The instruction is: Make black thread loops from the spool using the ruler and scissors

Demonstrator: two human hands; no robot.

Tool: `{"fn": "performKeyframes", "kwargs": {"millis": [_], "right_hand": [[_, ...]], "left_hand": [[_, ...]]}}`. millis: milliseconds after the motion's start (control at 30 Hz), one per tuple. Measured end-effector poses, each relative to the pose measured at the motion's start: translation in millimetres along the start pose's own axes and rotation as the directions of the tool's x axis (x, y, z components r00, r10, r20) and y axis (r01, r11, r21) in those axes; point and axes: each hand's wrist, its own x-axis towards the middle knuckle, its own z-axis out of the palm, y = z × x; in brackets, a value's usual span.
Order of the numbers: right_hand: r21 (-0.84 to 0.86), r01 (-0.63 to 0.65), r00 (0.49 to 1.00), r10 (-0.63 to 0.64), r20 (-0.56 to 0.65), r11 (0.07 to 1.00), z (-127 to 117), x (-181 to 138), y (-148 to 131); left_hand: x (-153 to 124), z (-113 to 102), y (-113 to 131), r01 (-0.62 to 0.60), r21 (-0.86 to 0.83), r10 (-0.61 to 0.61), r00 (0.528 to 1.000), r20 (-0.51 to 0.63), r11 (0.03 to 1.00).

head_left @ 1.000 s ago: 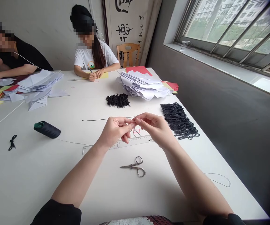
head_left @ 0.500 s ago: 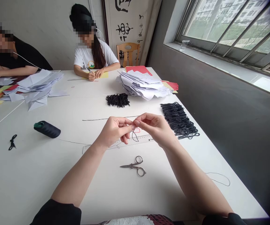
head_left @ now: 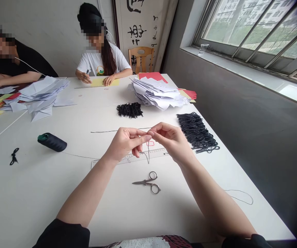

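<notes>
My left hand (head_left: 127,143) and my right hand (head_left: 171,139) meet fingertip to fingertip above the white table (head_left: 34,193), both pinching a thin black thread (head_left: 147,156) whose ends hang down between them. Under the hands lies a clear ruler (head_left: 127,159). Small metal scissors (head_left: 148,183) lie on the table just in front of my hands. A dark thread spool (head_left: 51,142) rests on its side to the left.
A bundle of black loops (head_left: 196,132) lies right of my hands, a smaller black pile (head_left: 129,110) and a paper stack (head_left: 158,94) behind. More papers (head_left: 40,96) lie at the left. Two people sit at the far side, one writing on yellow paper (head_left: 104,82).
The loop of thread between my fingers has drawn tighter, and its ends now hang straight down. The person at the far end moved the writing hand to the left.
</notes>
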Motion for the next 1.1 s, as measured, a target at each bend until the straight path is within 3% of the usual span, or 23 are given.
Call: {"fn": "performKeyframes", "kwargs": {"millis": [200, 433, 500, 700, 833, 1100], "right_hand": [[0.001, 0.03, 0.998, -0.03, 0.059, 1.0, -3, -1, -3], [0.05, 0.097, 0.955, -0.107, 0.277, 0.994, -15, -2, -9], [0.053, 0.093, 0.945, -0.105, 0.309, 0.994, -17, -3, -10], [0.009, 0.049, 0.971, -0.049, 0.235, 0.999, -15, -5, -13], [-0.031, 0.048, 0.989, -0.043, 0.142, 0.998, -10, -5, -12], [0.06, -0.047, 0.993, 0.04, 0.108, 0.997, -9, -3, -8]], "left_hand": [[0, -1, -1, 0.001, -0.058, -0.001, 1.0, 0.001, 0.998], [-2, -6, 7, 0.155, -0.172, -0.119, 0.973, 0.199, 0.973], [-2, -7, 7, 0.146, -0.154, -0.11, 0.97, 0.217, 0.977], [-8, -1, 10, -0.032, 0.033, 0.029, 0.996, 0.087, 0.999], [-11, 4, 11, -0.044, 0.114, 0.042, 0.999, 0.024, 0.993], [-9, 4, 8, -0.088, 0.135, 0.094, 0.995, -0.042, 0.987]]}}
